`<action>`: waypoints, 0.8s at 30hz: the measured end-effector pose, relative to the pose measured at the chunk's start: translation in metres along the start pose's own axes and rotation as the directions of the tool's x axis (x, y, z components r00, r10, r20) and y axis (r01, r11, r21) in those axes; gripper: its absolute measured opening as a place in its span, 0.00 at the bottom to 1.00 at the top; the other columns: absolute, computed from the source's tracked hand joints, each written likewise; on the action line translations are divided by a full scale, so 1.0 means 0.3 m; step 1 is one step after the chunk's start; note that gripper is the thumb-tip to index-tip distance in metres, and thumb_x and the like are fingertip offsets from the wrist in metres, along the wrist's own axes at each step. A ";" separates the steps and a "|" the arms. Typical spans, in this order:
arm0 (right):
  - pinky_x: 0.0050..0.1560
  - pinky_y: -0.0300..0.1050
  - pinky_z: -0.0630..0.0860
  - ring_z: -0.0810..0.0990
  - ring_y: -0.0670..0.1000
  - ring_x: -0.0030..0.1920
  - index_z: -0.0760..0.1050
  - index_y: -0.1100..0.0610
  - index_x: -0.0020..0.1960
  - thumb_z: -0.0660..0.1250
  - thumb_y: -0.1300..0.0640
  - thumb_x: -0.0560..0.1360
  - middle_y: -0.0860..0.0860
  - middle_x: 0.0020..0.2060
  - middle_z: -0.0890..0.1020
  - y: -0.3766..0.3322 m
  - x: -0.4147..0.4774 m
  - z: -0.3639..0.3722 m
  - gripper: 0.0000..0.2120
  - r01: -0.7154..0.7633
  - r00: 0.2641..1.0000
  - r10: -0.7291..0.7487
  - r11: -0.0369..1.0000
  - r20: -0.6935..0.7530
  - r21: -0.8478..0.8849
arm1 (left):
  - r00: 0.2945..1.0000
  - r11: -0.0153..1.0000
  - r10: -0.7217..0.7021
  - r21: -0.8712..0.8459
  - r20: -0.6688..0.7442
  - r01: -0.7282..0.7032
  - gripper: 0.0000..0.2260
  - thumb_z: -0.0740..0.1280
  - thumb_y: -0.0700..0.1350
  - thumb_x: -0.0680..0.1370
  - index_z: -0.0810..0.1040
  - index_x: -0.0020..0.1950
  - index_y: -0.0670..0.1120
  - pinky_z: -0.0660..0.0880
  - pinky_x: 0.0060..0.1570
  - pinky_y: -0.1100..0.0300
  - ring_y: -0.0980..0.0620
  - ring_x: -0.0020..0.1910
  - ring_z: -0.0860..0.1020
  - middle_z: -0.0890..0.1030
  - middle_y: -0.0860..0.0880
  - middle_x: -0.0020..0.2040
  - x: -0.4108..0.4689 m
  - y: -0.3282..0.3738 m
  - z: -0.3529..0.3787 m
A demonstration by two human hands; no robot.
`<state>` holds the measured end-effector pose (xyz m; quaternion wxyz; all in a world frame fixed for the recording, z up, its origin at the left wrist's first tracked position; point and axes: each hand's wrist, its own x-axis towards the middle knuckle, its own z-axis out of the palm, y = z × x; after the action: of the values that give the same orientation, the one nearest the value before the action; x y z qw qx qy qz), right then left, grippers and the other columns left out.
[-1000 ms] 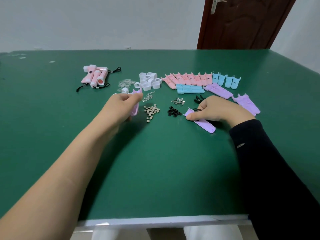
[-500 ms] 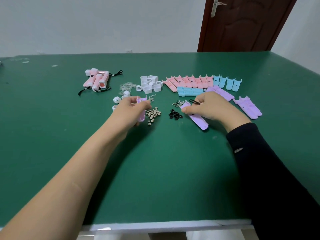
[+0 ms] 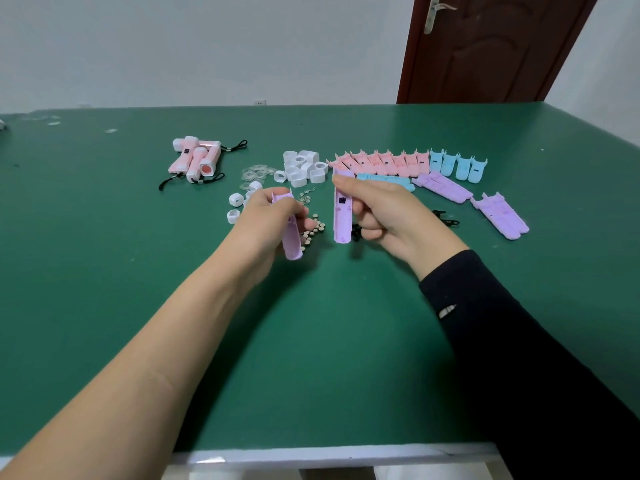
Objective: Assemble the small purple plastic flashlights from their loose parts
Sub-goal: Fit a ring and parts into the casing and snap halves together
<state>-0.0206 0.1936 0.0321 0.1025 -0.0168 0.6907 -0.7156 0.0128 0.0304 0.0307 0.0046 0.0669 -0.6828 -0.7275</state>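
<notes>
A green table (image 3: 104,271) is set before a pale wall (image 3: 207,46). A dark red door (image 3: 491,46) with a metal handle (image 3: 431,13) is seen at one o'clock, and a socket (image 3: 259,102) at twelve. Pink flashlights (image 3: 195,160) with black cords (image 3: 239,146) are piled at ten o'clock. At one o'clock pink shells (image 3: 381,162) are lined up, with four blue shells (image 3: 457,166) just beside them at the right. Clear scraps (image 3: 52,119) are scattered far out at ten.

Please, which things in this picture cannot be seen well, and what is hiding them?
Head view only.
1. Left purple shell: the left hand covers its upper half.
2. Black pieces: mostly behind the right hand and right purple shell.
3. Tiny metal parts beside the white caps: too small to identify.
</notes>
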 end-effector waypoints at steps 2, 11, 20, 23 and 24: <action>0.20 0.35 0.54 0.56 0.44 0.21 0.72 0.54 0.35 0.73 0.49 0.72 0.45 0.23 0.70 0.004 0.002 0.007 0.14 -0.014 1.000 0.014 0.999 -0.003 0.050 | 0.999 0.998 -0.009 -0.058 0.041 0.011 0.07 0.61 0.34 0.78 0.70 0.45 0.45 0.70 0.31 0.61 0.56 0.24 0.72 0.77 0.48 0.33 -0.011 0.007 0.008; 0.20 0.35 0.55 0.58 0.44 0.21 0.73 0.55 0.37 0.74 0.49 0.71 0.43 0.22 0.71 0.009 -0.003 0.035 0.13 0.012 0.998 -0.009 0.998 -0.054 0.054 | 0.991 0.987 0.048 0.145 0.124 -0.066 0.15 0.71 0.42 0.76 0.75 0.57 0.33 0.69 0.25 0.66 0.57 0.23 0.65 0.69 0.43 0.38 -0.019 -0.002 0.021; 0.19 0.34 0.55 0.56 0.42 0.20 0.82 0.53 0.40 0.69 0.50 0.75 0.46 0.29 0.68 0.003 -0.021 0.031 0.09 -0.122 0.980 0.091 0.977 0.176 0.173 | 0.989 0.994 0.046 0.095 0.143 -0.061 0.02 0.66 0.38 0.78 0.75 0.50 0.40 0.67 0.26 0.66 0.58 0.22 0.63 0.70 0.43 0.38 -0.023 0.003 0.016; 0.18 0.34 0.55 0.56 0.42 0.20 0.80 0.56 0.49 0.70 0.49 0.74 0.47 0.33 0.69 0.007 -0.019 0.032 0.10 -0.128 0.982 0.101 0.977 0.158 0.173 | 0.988 0.997 0.039 0.060 0.150 -0.048 0.05 0.66 0.40 0.79 0.79 0.43 0.43 0.68 0.27 0.65 0.58 0.23 0.64 0.73 0.47 0.35 -0.024 0.000 0.024; 0.19 0.34 0.55 0.55 0.42 0.20 0.80 0.55 0.48 0.70 0.49 0.74 0.47 0.34 0.72 0.006 -0.018 0.031 0.09 -0.127 0.983 0.100 0.975 0.152 0.182 | 0.990 1.000 0.008 0.021 0.141 -0.011 0.09 0.66 0.43 0.79 0.81 0.40 0.46 0.68 0.26 0.65 0.58 0.23 0.64 0.74 0.50 0.33 -0.023 0.002 0.025</action>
<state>-0.0135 0.1853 0.0314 0.1931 -0.0182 0.6097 -0.7685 0.0188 0.0386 0.0324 -0.0410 0.0119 -0.6895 -0.7230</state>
